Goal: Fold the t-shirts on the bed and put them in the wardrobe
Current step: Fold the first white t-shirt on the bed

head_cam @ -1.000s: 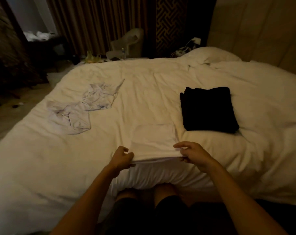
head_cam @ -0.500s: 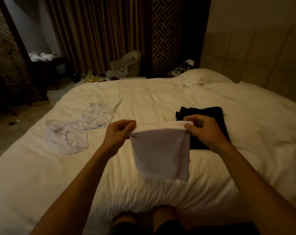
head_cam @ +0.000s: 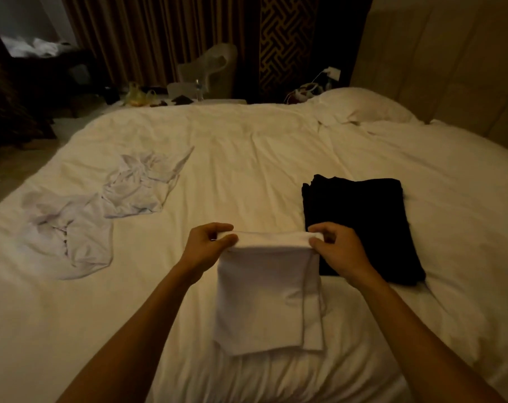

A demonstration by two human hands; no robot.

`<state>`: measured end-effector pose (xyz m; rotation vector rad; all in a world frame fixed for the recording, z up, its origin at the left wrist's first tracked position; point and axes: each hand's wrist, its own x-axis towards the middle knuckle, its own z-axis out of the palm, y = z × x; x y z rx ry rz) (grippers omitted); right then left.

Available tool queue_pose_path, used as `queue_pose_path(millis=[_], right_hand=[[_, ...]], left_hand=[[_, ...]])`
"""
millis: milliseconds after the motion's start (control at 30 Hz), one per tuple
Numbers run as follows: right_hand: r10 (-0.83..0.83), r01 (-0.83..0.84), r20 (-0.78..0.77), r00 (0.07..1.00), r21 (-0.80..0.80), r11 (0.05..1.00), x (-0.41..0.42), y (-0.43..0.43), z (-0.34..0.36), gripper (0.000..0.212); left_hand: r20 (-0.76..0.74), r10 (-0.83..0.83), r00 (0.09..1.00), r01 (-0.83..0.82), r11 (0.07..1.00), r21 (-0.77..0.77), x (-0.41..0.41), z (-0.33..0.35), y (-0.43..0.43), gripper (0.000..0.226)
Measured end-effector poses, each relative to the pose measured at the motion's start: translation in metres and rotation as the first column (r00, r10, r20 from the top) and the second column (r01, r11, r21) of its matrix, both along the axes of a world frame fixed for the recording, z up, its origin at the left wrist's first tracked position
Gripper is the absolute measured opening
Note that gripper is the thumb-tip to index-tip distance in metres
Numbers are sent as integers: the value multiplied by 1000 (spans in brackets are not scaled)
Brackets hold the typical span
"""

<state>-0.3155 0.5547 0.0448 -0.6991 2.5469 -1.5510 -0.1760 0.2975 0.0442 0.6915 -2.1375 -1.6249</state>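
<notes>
A partly folded white t-shirt (head_cam: 264, 295) hangs in front of me over the bed (head_cam: 247, 158). My left hand (head_cam: 206, 248) pinches its top left corner and my right hand (head_cam: 337, 251) pinches its top right corner. Its lower edge hangs near the bed's front edge. A folded black garment (head_cam: 363, 222) lies flat on the bed just behind my right hand. Two crumpled white t-shirts lie unfolded at the left: one nearer (head_cam: 69, 239), one farther (head_cam: 142, 184).
A white pillow (head_cam: 360, 106) sits at the bed's far right by the padded headboard (head_cam: 450, 68). Beyond the bed stand brown curtains (head_cam: 159, 39), a pale chair (head_cam: 215, 68) and a low table with small items (head_cam: 148, 97). The floor shows at the left.
Both hands lifted the white t-shirt off the bed a second ago; it now hangs a little lower and nearer than half a second ago. The camera tilted up, then slightly down.
</notes>
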Motion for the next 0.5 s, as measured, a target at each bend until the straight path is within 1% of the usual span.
queue_pose_path(millis=[100, 267, 333, 500], right_hand=[[-20, 20, -2, 1000, 20, 1000, -40, -25, -15, 22], [-32, 35, 61, 998, -56, 998, -105, -73, -11, 22], [-31, 35, 48, 998, -97, 995, -132, -90, 2, 23], [-53, 31, -80, 995, -252, 967, -183, -122, 70, 24]], left_hand=[[14, 7, 1000, -6, 1000, -4, -41, -14, -23, 25], [18, 70, 997, -69, 997, -31, -106, -17, -60, 31], [-27, 96, 995, -97, 994, -52, -131, -5, -73, 32], [-223, 160, 962, -171, 985, -30, -188, 57, -104, 30]])
